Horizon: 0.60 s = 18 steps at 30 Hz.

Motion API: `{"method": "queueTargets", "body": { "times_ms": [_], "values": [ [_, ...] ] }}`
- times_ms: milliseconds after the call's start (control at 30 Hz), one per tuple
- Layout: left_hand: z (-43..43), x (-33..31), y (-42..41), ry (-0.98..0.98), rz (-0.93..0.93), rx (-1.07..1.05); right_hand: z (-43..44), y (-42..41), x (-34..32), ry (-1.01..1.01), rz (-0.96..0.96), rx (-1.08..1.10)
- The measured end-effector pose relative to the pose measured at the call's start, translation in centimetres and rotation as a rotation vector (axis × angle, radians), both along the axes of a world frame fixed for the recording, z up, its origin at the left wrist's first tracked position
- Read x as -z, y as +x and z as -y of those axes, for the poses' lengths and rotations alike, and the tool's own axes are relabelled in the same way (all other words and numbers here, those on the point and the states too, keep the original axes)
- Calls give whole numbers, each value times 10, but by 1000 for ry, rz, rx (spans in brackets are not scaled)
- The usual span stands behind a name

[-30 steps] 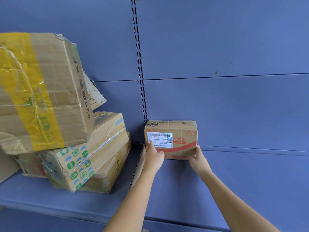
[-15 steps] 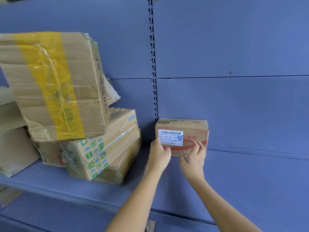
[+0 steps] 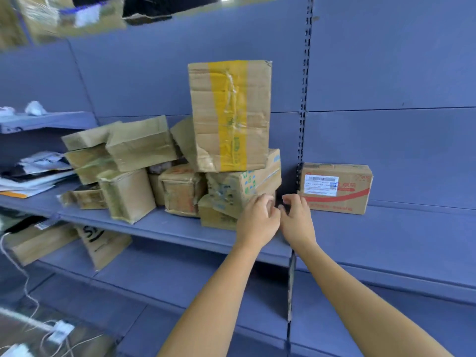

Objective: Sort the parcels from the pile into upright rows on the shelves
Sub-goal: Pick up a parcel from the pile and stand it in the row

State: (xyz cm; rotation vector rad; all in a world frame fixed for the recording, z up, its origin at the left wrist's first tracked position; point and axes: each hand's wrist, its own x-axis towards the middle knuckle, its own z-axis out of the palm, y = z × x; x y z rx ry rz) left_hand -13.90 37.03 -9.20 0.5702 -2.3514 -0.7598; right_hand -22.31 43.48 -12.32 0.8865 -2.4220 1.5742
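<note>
Left hand (image 3: 257, 220) and right hand (image 3: 296, 221), each grip loose and empty, hover near the printed box (image 3: 247, 182); pulling it could topple the taped box (image 3: 229, 117) stacked above.

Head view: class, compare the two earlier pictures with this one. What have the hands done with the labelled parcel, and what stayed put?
The left grip and right grip, both bare hands, let go of the labelled parcel and moved left toward the pile, holding nothing. The parcel stayed upright on the shelf; the yellow-taped box still tops the pile.
</note>
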Motion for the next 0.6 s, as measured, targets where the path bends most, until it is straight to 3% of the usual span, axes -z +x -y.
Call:
{"method": "queueTargets", "body": {
  "times_ms": [300, 600],
  "values": [
    [67, -5, 161, -15, 150, -186, 60, 136, -7, 128, -3, -136],
    [138, -31, 220, 26, 154, -335, 141, 188, -31, 198, -90, -278]
  ]
}}
